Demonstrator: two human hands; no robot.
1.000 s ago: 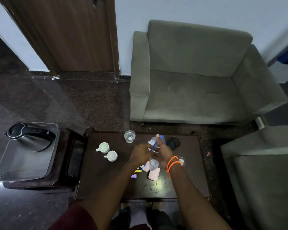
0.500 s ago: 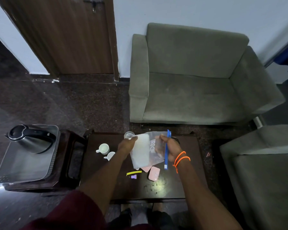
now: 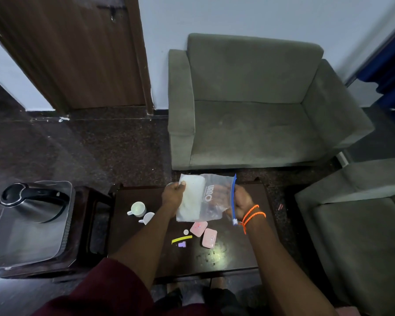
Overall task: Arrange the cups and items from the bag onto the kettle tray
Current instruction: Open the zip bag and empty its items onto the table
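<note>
Both my hands hold a clear zip bag with a blue zipper strip above the dark coffee table. My left hand pinches its upper left corner; my right hand grips the zipper side. Two white cups stand on the table's left part. Under the bag lie two pink packets, a small white disc, a yellow strip and a small purple piece. The steel kettle sits on its grey tray on a side stand at left.
A grey-green sofa stands behind the table and another armchair is at the right. A wooden door is at the back left. My feet show below the table's near edge.
The bag went from crumpled between my hands to spread out flat and lifted higher. A small white disc and a second pink packet now lie uncovered on the table.
</note>
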